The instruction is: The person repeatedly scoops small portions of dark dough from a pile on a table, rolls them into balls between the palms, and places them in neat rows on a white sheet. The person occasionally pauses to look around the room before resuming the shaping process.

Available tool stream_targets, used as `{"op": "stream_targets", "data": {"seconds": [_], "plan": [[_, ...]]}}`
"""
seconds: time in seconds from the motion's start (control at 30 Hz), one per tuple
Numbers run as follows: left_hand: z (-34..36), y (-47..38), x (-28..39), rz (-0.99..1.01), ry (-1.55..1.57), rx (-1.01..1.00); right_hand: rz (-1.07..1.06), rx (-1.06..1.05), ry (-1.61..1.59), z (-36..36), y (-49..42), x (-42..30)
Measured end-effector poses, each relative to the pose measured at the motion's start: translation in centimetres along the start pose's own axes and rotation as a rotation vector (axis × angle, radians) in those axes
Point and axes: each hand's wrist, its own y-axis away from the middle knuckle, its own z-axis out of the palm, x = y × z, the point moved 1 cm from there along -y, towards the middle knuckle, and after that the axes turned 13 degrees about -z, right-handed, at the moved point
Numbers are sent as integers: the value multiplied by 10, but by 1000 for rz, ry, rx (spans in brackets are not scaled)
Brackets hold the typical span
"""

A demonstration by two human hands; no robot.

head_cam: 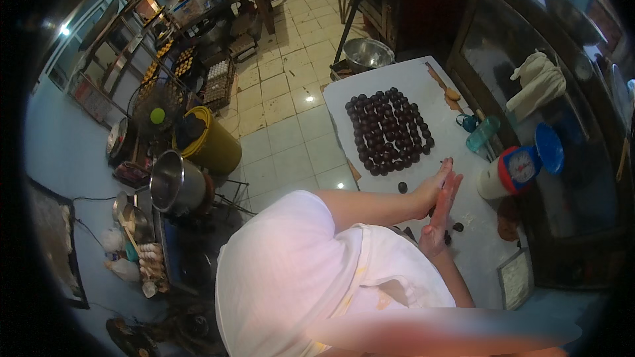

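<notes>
My left hand [432,192] reaches in from the left and my right hand [438,230] from below, palms facing and pressed together over the white tabletop [476,263]. A dark bit of dough shows between the palms, mostly hidden by the hands. Beyond them, dark brown dough balls [389,134] lie in close rows on the table. One separate ball [402,187] rests between those rows and my left forearm. Beside my right hand are a small dark dough piece [458,227] and dark crumbs [448,238].
A kitchen scale with a blue pan [520,167], a teal bottle [482,134] and a framed patch of white powder [516,277] are along the right side. A steel bowl [368,54] stands past the table's far edge. Left are a yellow bin [218,144] and a steel pot [173,183]. People are far off.
</notes>
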Motion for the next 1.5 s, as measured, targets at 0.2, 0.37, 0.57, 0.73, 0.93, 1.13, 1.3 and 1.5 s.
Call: {"op": "stream_targets", "data": {"seconds": [0.2,0.37,0.57,0.73,0.93,1.13,1.3,1.5], "plan": [[-14,-25,-30,-156,-118,-210,306,328,-14,-8,2,5],[-22,-39,-36,-61,-30,-166,-143,-83,-28,-3,-5,-13],[-14,-17,-29,-131,-21,-87,183,158,47,-11,-13,-16],[-1,5,-15,16,-104,36,-418,-139,32,-7,-3,-18],[-4,4,-21,-138,-56,-40,185,163,24,-12,3,-8],[-2,-2,-26,-73,-104,-167,-55,57,68,-16,5,-16],[-3,-1,-16,-186,-14,22,-94,12,127,-16,10,-15],[8,12,-28,-29,-33,-104,196,239,-32,-18,14,-15]]}}
